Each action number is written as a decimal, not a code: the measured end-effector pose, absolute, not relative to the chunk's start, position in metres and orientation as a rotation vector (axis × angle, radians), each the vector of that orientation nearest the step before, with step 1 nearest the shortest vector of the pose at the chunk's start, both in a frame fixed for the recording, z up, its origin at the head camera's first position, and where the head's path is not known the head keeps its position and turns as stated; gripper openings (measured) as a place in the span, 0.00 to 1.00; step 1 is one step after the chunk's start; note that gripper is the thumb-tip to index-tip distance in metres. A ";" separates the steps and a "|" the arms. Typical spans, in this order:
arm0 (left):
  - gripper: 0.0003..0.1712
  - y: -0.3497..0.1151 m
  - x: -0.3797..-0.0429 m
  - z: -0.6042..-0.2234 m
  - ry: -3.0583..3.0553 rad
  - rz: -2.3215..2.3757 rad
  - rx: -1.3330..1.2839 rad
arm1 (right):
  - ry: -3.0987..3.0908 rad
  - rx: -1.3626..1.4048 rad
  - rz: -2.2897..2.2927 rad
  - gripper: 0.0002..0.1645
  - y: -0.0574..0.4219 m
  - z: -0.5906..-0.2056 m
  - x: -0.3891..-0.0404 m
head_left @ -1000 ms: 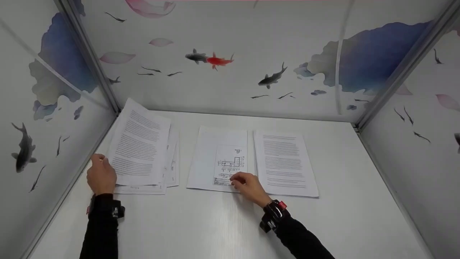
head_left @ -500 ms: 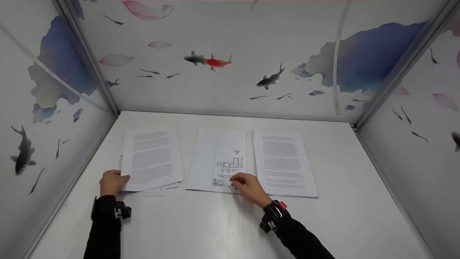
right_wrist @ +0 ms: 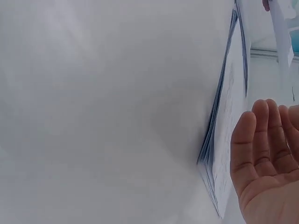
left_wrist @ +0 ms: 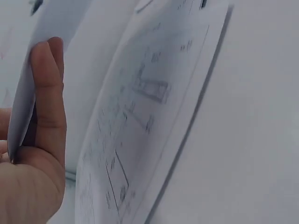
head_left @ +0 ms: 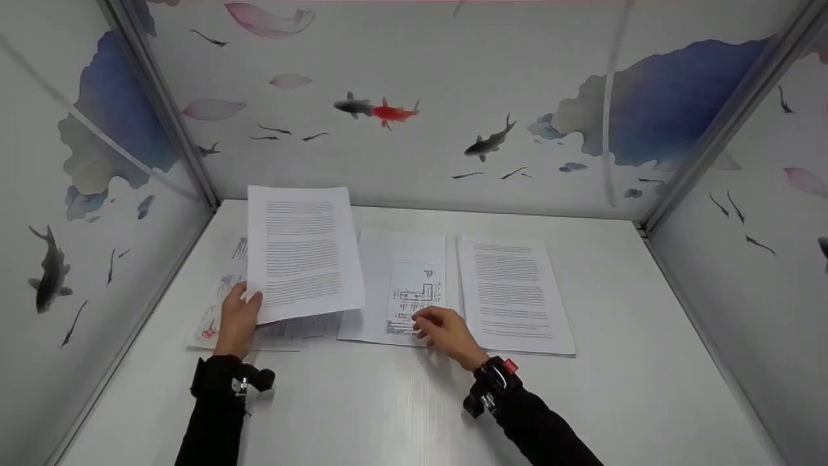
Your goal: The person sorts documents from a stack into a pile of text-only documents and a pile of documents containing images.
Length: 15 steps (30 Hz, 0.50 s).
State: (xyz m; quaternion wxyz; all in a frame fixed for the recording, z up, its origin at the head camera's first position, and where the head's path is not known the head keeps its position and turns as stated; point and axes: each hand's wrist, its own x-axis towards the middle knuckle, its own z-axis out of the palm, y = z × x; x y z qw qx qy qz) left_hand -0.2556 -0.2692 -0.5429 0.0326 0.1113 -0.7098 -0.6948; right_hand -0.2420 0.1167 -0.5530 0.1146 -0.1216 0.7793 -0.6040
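My left hand (head_left: 238,320) grips a printed sheet of paper (head_left: 303,249) by its lower left corner, thumb on the front and fingers behind. The sheet is raised above the left pile of drawings (head_left: 217,323) and covers most of it; its right edge overlaps the middle stack. In the left wrist view, the fingers (left_wrist: 49,93) lie against the back of the sheet. My right hand (head_left: 449,333) is over the lower right part of the middle stack (head_left: 372,298), which has a line drawing on top. Its fingers (right_wrist: 242,140) are loosely bent with nothing between them.
A stack of text pages (head_left: 511,291) lies to the right of the middle stack. All the papers are on a white table (head_left: 362,414), walled in on three sides by white panels (head_left: 414,168) printed with fish and petals.
My left hand has moved right and up, lifting the text sheet off the left pile and uncovering drawings with a red mark. My right hand has stayed nearly still.
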 end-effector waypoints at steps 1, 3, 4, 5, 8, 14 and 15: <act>0.23 -0.259 -0.256 -0.542 -2.185 -2.155 0.321 | 2.221 -0.320 -1.816 0.21 0.116 -0.551 -0.242; 0.22 -0.236 -0.257 -0.540 -2.206 -2.179 0.294 | 2.111 -0.253 -1.889 0.27 0.114 -0.547 -0.243; 0.22 -0.225 -0.257 -0.539 -2.234 -2.172 0.289 | 2.073 -0.225 -1.913 0.31 0.112 -0.545 -0.244; 0.21 -0.214 -0.256 -0.539 -2.253 -2.169 0.287 | 2.048 -0.200 -1.925 0.33 0.111 -0.543 -0.244; 0.20 -0.187 -0.255 -0.537 -2.289 -2.163 0.262 | 2.030 -0.159 -1.936 0.37 0.108 -0.538 -0.245; 0.20 -0.145 -0.254 -0.541 -2.271 -2.115 0.100 | 2.011 -0.192 -2.020 0.31 0.114 -0.538 -0.242; 0.21 -0.138 -0.253 -0.543 -2.257 -2.115 0.062 | 2.012 -0.199 -2.033 0.30 0.116 -0.538 -0.241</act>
